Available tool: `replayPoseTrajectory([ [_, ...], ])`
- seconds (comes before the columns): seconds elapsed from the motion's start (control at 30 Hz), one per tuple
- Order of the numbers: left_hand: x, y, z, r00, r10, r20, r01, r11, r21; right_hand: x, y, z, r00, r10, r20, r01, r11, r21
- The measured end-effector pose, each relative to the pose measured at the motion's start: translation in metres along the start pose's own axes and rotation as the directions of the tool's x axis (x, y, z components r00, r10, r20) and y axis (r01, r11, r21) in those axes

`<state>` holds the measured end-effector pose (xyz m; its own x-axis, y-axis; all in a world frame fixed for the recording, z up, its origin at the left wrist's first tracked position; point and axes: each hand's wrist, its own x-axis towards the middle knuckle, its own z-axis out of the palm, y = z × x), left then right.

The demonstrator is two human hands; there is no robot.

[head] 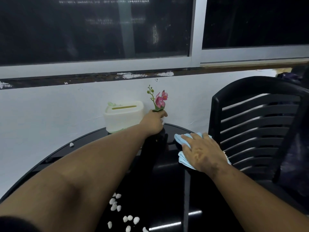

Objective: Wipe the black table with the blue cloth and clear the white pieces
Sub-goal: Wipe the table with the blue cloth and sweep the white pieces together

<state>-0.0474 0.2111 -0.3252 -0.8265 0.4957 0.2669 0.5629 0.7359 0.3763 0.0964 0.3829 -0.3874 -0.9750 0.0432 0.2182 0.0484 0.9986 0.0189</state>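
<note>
A person leans over a round black table (163, 190) set against a white wall. Their right hand (203, 152) lies flat on a folded blue cloth (181, 139), fingers spread and straight, pressing it down near the table's right edge. Their left hand (154, 122) reaches to the far edge, fingers curled round a small pot holding a pink artificial orchid (159, 100); whether the pot stands on the table or is lifted cannot be told. Just left of the orchid, at the far edge, stands a cream tissue box (122, 116). A scatter of small white pieces (122, 213) lies near the table's near edge, under the left forearm, and one white piece (71, 144) sits alone at the far left edge. A black slatted plastic chair (255, 128) stands beside the table on the right.
</note>
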Motion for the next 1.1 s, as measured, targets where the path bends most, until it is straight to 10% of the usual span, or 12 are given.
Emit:
replayPoseTrajectory([
  [0.73,-0.093,-0.048,-0.108,0.992,0.097,-0.080,-0.107,0.985,-0.136,0.131,-0.067,-0.003,0.979,0.094,0.179,-0.124,0.978,0.166],
  [1.1,-0.109,-0.058,-0.117,0.993,0.067,-0.095,-0.082,0.984,-0.159,0.153,-0.072,0.016,0.967,-0.120,0.226,0.068,0.972,0.226],
])
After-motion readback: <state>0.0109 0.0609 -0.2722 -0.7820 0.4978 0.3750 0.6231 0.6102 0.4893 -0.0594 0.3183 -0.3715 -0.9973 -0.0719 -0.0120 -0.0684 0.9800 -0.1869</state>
